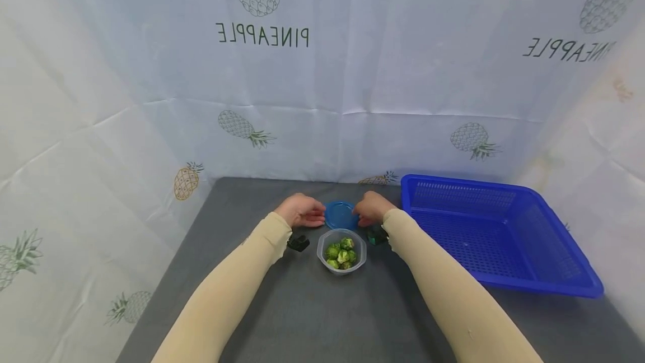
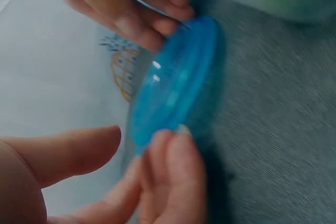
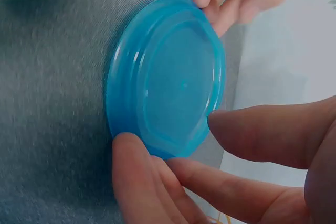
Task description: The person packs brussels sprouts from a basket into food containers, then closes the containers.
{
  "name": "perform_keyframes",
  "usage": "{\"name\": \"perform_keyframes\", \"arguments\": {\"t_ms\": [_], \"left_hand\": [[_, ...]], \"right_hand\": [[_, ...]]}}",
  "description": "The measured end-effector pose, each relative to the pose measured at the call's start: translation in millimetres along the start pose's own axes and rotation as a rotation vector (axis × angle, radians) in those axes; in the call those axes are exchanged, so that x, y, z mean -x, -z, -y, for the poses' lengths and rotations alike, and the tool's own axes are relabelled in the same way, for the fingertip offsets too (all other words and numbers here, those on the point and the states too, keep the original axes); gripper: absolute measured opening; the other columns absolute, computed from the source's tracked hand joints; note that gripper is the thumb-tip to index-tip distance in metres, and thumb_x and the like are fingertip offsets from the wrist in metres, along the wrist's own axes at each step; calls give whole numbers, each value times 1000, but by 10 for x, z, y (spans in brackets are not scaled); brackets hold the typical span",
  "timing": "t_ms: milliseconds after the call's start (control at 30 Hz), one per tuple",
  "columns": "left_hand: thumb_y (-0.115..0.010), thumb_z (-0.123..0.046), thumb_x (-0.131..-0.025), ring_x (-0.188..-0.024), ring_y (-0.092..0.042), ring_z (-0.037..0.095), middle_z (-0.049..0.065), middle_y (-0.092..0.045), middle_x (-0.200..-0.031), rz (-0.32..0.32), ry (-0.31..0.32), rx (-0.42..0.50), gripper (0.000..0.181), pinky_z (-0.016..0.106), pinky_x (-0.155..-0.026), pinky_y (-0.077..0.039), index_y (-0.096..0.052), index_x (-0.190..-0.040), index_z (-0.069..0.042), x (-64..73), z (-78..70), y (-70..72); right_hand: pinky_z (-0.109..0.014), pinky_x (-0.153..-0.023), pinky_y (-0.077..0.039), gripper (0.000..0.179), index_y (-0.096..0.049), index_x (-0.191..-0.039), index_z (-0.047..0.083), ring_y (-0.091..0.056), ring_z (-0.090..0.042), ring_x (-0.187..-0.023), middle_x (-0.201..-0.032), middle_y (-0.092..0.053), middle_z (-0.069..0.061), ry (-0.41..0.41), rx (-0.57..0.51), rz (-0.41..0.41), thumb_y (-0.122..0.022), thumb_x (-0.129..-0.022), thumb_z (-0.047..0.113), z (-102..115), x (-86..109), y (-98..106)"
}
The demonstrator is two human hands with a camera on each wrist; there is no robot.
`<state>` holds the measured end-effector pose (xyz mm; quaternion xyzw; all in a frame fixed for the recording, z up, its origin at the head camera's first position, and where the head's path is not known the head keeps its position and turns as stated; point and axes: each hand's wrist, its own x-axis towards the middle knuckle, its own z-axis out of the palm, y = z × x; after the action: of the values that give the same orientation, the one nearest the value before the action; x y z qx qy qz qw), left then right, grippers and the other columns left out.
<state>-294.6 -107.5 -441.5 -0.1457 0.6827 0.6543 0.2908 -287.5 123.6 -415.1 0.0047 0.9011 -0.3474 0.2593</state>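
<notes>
A round translucent blue lid [image 1: 341, 215] is between the two hands, just behind a clear plastic bowl [image 1: 322, 246] of Brussels sprouts [image 1: 343, 256]. My right hand [image 1: 373, 208] pinches the lid's right edge, its fingertips [image 3: 128, 148] on the rim and its thumb at the other side. On the left edge, fingertips of my left hand [image 1: 303, 211] touch the rim. Its thumb is held apart from the lid [image 2: 176, 82] in the left wrist view. Seen from the right wrist, the lid [image 3: 181, 85] shows its recessed centre and stepped rim.
To the right stands a large blue plastic basket [image 1: 468, 228] with perforated sides. The grey table [image 1: 322, 318] meets a white pineapple-print cloth [image 1: 353, 88] at the back. Dark wrist devices [image 1: 298, 243] sit below both hands, beside the bowl.
</notes>
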Motion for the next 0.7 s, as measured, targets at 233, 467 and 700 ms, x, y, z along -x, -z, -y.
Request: {"name": "perform_keyframes", "arguments": {"t_ms": [233, 467, 700], "left_hand": [[-71, -4, -103, -69, -72, 12, 6, -72, -79, -22, -50, -44, 23, 24, -71, -66, -71, -123, 8, -48, 83, 37], [-70, -7, -105, -75, -73, 12, 6, -73, -87, -57, -163, -134, 26, 29, -81, -68, -74, -128, 5, 102, 47, 78], [-71, -14, -106, -93, -76, 16, 12, -77, -110, -36, -338, -226, 33, 42, -100, -65, -72, -137, -3, 465, -46, 102]], "right_hand": [[-34, -89, -65, 46, -58, -146, -9, -71, -16, -82, -116, -70, -17, 11, -90, 26, -63, -108, 17, -28, 19, 43], [-47, -110, -60, 47, -53, -151, -12, -73, -35, -122, -145, -63, -31, 80, -291, 20, -59, -109, 10, -48, 148, 103], [-37, -100, -65, 38, -63, -145, -6, -74, -34, -121, -140, -68, -26, 199, -289, -104, -62, -110, 9, -68, 486, 175]]}}
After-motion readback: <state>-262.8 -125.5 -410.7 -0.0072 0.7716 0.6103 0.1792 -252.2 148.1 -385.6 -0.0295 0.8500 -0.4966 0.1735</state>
